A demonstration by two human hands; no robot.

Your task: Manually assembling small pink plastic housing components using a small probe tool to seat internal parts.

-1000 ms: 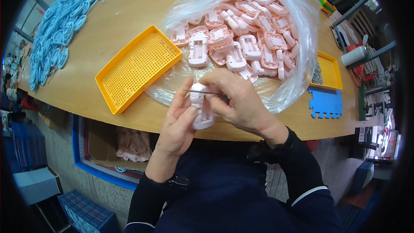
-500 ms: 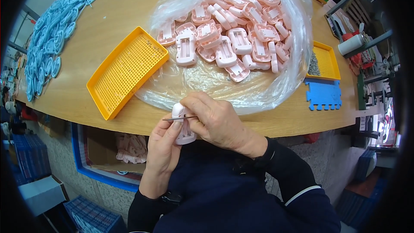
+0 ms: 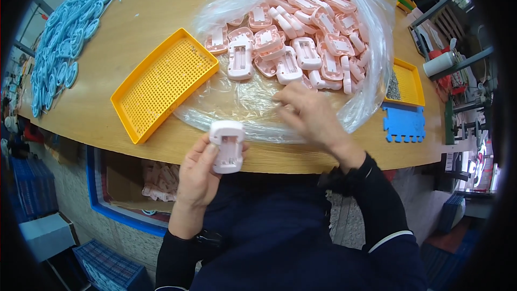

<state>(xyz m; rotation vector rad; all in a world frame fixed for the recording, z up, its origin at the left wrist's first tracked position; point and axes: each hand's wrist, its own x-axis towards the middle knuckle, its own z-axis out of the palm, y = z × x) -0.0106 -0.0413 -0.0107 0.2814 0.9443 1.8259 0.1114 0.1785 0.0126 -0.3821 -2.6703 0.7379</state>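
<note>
Now, one pale pink plastic shell [image 3: 227,145] sits gripped in the left hand [image 3: 200,175] at the near table [image 3: 156,0] edge.
Its hollow side faces up, thumb along one side and fingers wrapped behind. The right hand [image 3: 307,116], blurred, lies loose-fingered on the clear plastic bag [image 3: 237,102], grasping nothing visible, just near the heap of pink shells [image 3: 301,37]. An orange perforated tray [image 3: 161,83] lies left of the bag; blue parts [image 3: 64,43] are spread far left.
</note>
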